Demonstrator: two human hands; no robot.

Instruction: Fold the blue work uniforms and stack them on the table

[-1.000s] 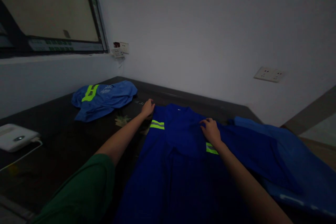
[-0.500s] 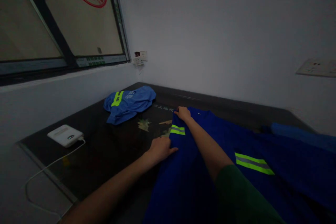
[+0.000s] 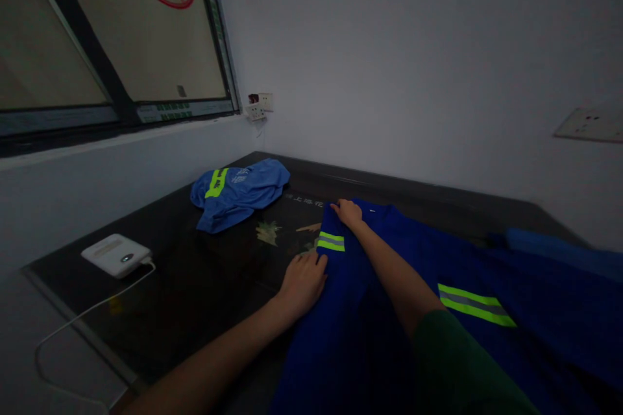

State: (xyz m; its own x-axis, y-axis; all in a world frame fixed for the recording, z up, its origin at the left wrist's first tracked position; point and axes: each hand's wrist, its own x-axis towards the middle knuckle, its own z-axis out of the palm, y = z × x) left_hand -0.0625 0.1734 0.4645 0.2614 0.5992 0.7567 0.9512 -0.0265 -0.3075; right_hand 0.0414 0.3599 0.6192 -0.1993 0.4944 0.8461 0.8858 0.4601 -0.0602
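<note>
A dark blue work jacket (image 3: 413,253) with yellow-green and grey reflective bands lies spread over the dark tabletop. My left hand (image 3: 304,282) rests at its left edge, just below the sleeve's reflective band (image 3: 331,242). The fingers of that hand lie stretched out on the cloth. Farther up, my right hand (image 3: 348,213) is closed on the fabric near the shoulder, left of the collar (image 3: 382,209). The thumb side of the right hand is partly hidden. My right forearm crosses over the jacket.
A lighter blue garment (image 3: 243,191) lies crumpled at the back left. On the left, a white device (image 3: 117,255) trails a white cable (image 3: 92,305) over the table edge. Another blue cloth (image 3: 549,248) lies at the right. Walls border the dark table (image 3: 195,285).
My left hand has shifted its grip: the thumb no longer sticks out over the cloth and the fingers now lie on it. My right hand and the jacket's shoulder have moved slightly right.
</note>
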